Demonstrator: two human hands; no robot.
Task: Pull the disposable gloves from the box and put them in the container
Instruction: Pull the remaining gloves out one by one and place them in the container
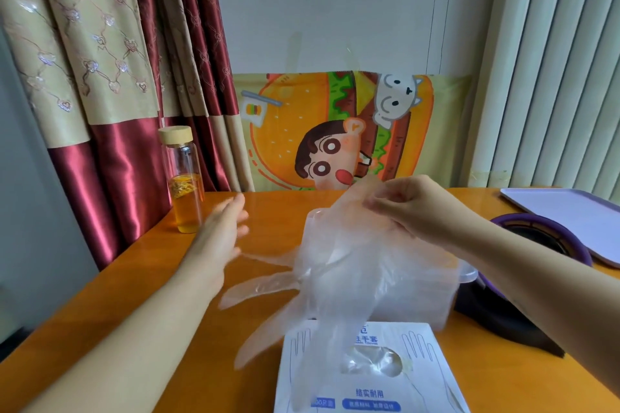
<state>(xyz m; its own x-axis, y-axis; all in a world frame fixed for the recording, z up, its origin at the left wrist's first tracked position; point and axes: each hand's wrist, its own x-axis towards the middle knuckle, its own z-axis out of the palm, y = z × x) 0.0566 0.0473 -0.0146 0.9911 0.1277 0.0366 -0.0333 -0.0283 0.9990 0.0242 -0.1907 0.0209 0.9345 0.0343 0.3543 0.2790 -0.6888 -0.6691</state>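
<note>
A white glove box [369, 389] lies flat at the table's near edge, with clear plastic showing in its oval opening. Behind it stands a clear plastic container [449, 292] with crumpled gloves inside. My right hand [412, 208] pinches the cuff of a clear disposable glove [322, 282] above the container; the glove hangs down, its fingers trailing left and toward the box. My left hand [221, 231] hovers left of the container with fingers straight, holding nothing.
A glass bottle [184, 181] with amber liquid and a wooden cap stands at the table's far left. A purple-rimmed dark object [550, 238] and a pale tray [570, 211] sit on the right. A cartoon cloth hangs on the wall behind.
</note>
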